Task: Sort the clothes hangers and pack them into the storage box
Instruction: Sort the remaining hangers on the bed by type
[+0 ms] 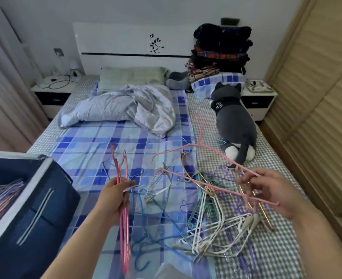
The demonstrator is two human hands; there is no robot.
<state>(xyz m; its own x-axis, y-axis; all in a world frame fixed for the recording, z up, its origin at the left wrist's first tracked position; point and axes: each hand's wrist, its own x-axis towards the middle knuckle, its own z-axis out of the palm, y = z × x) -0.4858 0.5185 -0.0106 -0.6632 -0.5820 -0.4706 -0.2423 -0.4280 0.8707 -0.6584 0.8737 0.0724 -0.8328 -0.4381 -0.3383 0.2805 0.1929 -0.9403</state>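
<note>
The left hand (116, 191) grips a bunch of pink hangers (123, 214) above the bed (85, 146); the right hand (274, 193) pinches one pale pink hanger (204, 186) over the tangled hanger pile (202, 218) near the bed's foot edge; the navy storage box (35, 214), by the bed's left edge, holds sorted hangers (1, 195).

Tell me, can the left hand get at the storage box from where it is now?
Probably yes. The left hand grips a bunch of pink hangers, and the storage box stands open just beside it on the bed edge, with nothing between them. Its top opening faces up, already holding hangers.
</note>
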